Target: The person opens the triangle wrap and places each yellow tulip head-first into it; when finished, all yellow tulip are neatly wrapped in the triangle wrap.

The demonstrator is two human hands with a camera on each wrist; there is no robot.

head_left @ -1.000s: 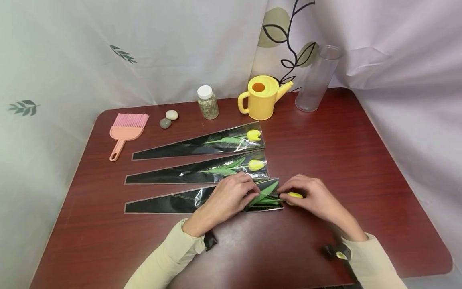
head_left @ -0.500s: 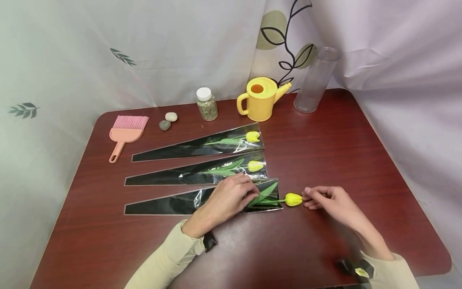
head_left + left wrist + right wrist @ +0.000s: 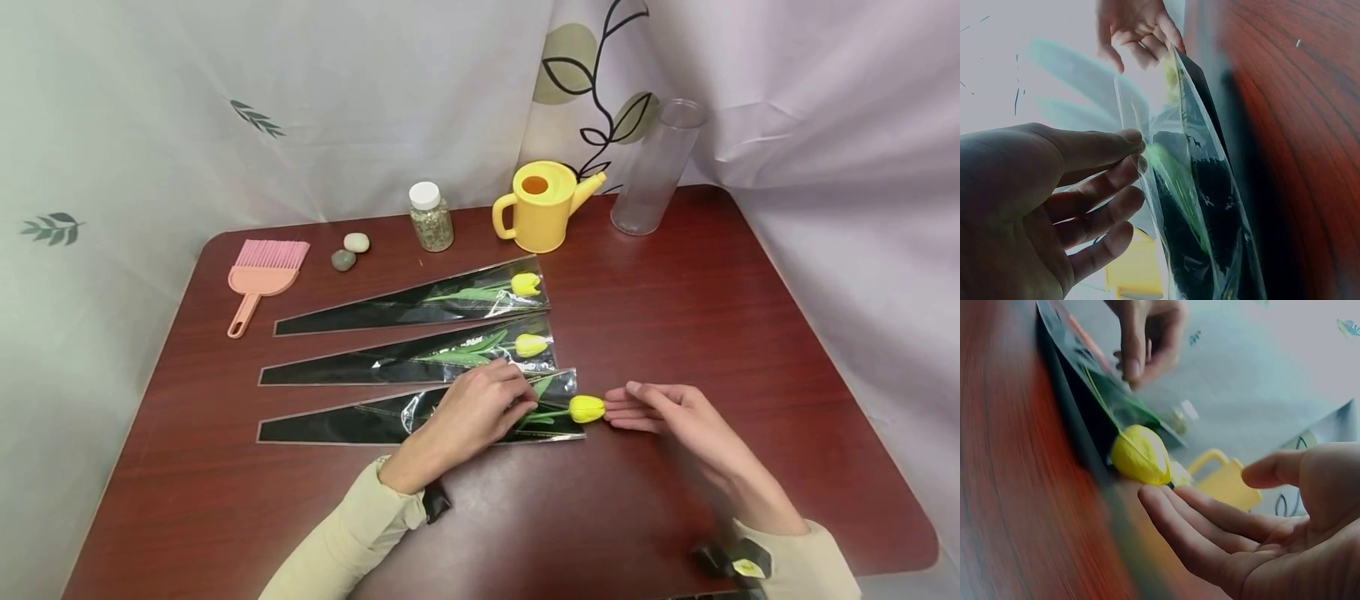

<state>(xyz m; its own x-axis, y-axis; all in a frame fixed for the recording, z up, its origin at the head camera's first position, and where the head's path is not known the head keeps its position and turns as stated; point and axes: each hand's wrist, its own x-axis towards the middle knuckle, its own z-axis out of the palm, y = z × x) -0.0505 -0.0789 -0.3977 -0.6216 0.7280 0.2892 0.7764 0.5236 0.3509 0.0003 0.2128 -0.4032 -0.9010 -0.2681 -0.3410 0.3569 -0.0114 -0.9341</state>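
My left hand [image 3: 480, 408] pinches the clear film edge of the nearest flower sleeve [image 3: 330, 427], between thumb and index finger, as the left wrist view shows. Inside this black-backed sleeve lies a yellow tulip [image 3: 587, 409], its bloom at the sleeve's mouth and its stem and green leaves within. Part of the stem is hidden by the left hand. My right hand [image 3: 682, 417] has its fingers extended, their tips against the bloom's right end. In the right wrist view the bloom [image 3: 1141, 455] sits just beyond those fingertips, and the thumb stands apart from it.
Two more sleeves, a middle one [image 3: 322, 372] and a far one [image 3: 337, 317], each hold a yellow tulip. Along the back stand a jar [image 3: 432, 227], a yellow watering can [image 3: 542, 218] and a clear glass vase [image 3: 651, 179]. Two stones [image 3: 343, 260] and a pink brush [image 3: 262, 279] lie left.
The right hand let go of the tulip's bloom, moved behind its tip with straightened fingers, then moved left. The tulip has slid left, deeper into the sleeve. My left hand stays put.
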